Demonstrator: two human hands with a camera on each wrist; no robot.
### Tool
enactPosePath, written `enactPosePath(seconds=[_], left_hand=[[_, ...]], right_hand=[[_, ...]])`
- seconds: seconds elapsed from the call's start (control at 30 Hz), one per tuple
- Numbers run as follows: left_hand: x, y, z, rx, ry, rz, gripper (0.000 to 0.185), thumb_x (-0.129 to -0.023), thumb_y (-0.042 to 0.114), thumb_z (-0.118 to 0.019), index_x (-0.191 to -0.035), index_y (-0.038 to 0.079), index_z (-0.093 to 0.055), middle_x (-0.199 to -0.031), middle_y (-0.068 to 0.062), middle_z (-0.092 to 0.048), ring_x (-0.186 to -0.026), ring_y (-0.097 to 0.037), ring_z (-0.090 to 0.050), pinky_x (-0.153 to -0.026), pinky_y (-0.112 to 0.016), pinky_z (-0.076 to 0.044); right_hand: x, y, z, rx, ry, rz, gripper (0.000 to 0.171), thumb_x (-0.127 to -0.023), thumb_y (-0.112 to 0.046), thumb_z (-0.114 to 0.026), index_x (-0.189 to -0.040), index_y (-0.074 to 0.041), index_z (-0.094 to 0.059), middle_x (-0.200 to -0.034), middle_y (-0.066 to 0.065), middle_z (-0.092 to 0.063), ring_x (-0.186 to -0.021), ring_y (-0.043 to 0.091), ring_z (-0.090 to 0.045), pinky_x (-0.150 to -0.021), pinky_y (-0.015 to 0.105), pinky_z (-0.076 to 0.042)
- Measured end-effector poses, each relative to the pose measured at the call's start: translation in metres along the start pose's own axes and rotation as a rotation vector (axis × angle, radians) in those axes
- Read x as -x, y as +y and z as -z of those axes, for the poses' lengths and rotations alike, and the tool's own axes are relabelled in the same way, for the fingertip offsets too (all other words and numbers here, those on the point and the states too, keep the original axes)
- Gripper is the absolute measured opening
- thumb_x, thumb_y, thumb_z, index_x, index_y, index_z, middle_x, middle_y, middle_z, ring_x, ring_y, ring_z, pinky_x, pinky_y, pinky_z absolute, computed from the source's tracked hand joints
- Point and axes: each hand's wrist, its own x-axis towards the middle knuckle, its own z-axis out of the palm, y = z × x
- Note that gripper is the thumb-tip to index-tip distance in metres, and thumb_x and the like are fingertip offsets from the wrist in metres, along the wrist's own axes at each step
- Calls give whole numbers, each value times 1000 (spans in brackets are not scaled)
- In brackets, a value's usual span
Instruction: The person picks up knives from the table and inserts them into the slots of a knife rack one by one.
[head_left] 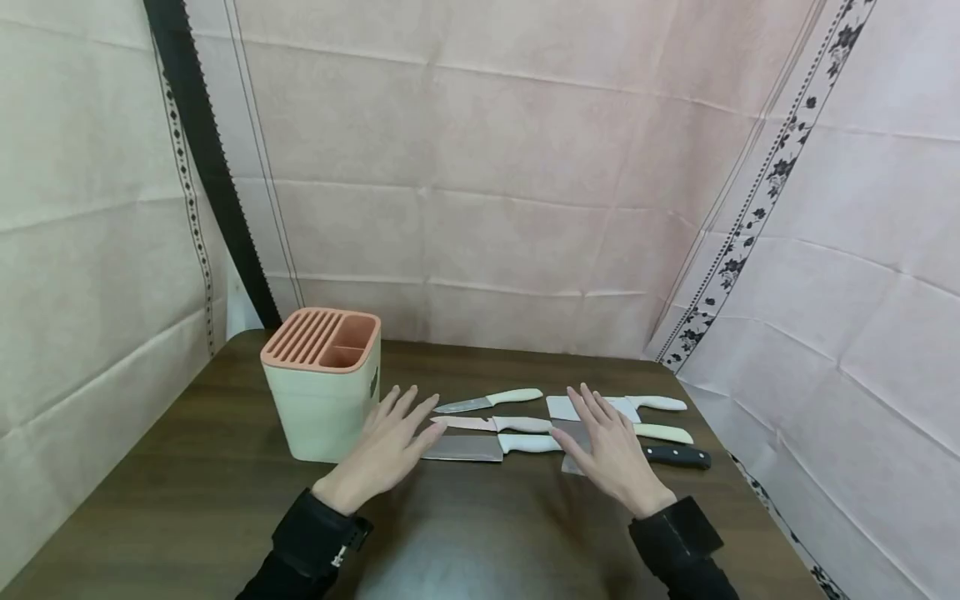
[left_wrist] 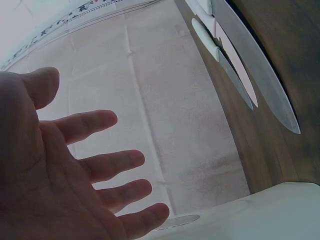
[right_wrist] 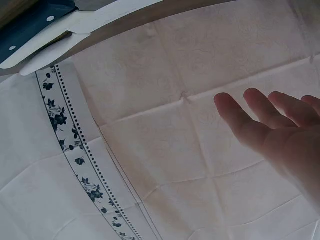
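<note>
Two hands hover flat over a dark wooden table, and everything on it lies in a row across the middle, within easy reach of either one. Farthest left stands a cream knife block with a pink slotted top, upright, its slots facing up and holding nothing that shows. Just beside it the left hand spreads palm down with straight, parted fingers, gripping nothing; its fingertips reach the blade end of a cleaver, though whether they touch the steel cannot be told. Beyond that cleaver lie a pink-bladed knife and a small pointed knife, all three with white handles pointing right and blades toward the block, so each lies side by side without overlapping. The right hand is likewise open and flat, holding nothing, hovering over the blades of a second group: a white-bladed knife, a cream-handled knife and a black-handled knife, their handles sticking out to the right past the fingers. Creased pinkish cloth hangs behind the table.
</note>
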Motion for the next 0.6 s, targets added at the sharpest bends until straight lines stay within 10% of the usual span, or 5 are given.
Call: enactPosePath(seconds=[0.6], left_hand=[[-4, -4, -5, -6, -4, -8, 61, -99, 52, -42, -146, 13, -42, -156, -21, -28, -146, -45, -16, -113, -67, -17]], right_hand=[[4, 7, 2, -27, 7, -22, 72, -94, -54, -51, -150, -13, -33, -157, 14, -31, -143, 36, -32, -110, 61, -26]])
